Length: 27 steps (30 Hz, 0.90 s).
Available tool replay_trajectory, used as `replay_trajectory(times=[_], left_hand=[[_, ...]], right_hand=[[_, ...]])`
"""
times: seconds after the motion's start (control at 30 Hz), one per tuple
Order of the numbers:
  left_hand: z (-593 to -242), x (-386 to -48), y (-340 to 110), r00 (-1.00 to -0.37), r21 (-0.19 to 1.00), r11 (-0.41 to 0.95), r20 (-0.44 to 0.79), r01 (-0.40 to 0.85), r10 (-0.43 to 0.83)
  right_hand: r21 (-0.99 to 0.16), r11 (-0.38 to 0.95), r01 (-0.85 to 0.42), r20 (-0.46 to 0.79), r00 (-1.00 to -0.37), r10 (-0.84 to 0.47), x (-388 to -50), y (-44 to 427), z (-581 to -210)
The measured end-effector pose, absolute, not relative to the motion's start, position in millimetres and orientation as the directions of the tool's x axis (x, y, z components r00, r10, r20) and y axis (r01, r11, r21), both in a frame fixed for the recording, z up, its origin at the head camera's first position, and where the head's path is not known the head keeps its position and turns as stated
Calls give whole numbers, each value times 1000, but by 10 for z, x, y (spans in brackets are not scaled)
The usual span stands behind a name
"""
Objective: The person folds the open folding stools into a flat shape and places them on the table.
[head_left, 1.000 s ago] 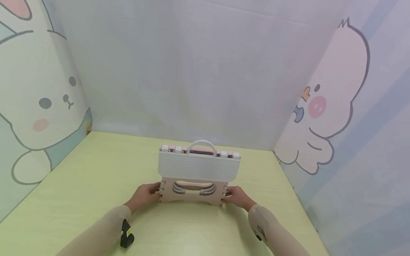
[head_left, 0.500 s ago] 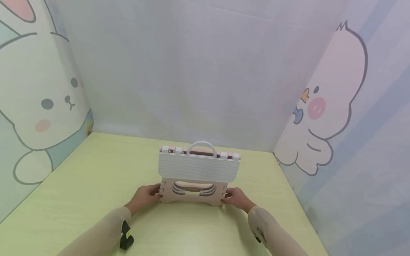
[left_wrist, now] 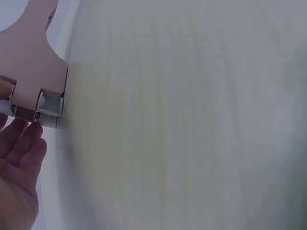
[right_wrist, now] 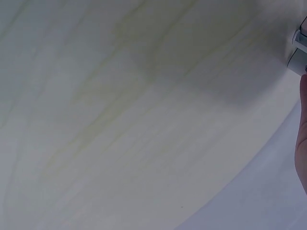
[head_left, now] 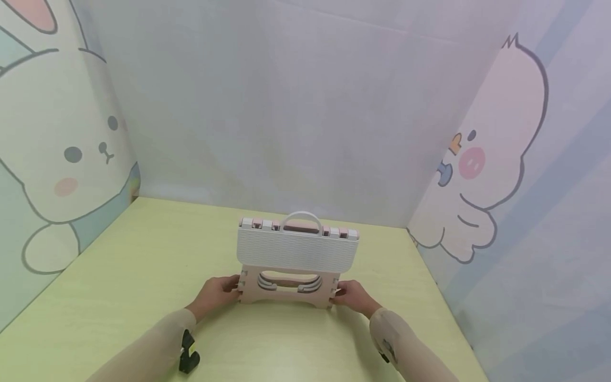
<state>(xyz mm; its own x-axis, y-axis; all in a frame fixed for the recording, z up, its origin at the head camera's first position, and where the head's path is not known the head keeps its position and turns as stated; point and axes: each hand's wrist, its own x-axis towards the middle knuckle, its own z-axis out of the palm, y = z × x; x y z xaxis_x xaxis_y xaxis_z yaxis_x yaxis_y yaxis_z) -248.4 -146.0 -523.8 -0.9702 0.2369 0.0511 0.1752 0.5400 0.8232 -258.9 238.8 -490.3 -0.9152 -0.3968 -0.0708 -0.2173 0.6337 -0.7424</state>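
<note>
A plastic folding step stool [head_left: 297, 250] stands partly folded on the table, its white textured top panel tilted up and a pale pink leg panel below. An arched white carry handle [head_left: 303, 214] rises along its upper edge. At the stool's left end, my left hand [head_left: 216, 293] grips the pink leg. The left wrist view shows the thumb and fingers on either side of its hinged edge. My right hand [head_left: 355, 296] holds the opposite end of the leg. In the right wrist view only a sliver of that hand [right_wrist: 302, 148] and a stool corner show.
The pale yellow table [head_left: 119, 276] extends around the stool. A fabric wall [head_left: 267, 106] closes off the back, and printed side walls with a rabbit [head_left: 57, 127] and a chick [head_left: 506, 127] flank the table. Black pieces [head_left: 189, 353] are on the sleeves.
</note>
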Motion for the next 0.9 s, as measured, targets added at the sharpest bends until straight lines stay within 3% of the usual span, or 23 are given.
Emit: replay_trajectory(times=[0.9], left_hand=[[-5240, -2547, -1471, -967, 811, 554, 56, 188, 247]], right_hand=[[-746, 624, -232, -51, -915, -401, -2630, 2402, -4935]])
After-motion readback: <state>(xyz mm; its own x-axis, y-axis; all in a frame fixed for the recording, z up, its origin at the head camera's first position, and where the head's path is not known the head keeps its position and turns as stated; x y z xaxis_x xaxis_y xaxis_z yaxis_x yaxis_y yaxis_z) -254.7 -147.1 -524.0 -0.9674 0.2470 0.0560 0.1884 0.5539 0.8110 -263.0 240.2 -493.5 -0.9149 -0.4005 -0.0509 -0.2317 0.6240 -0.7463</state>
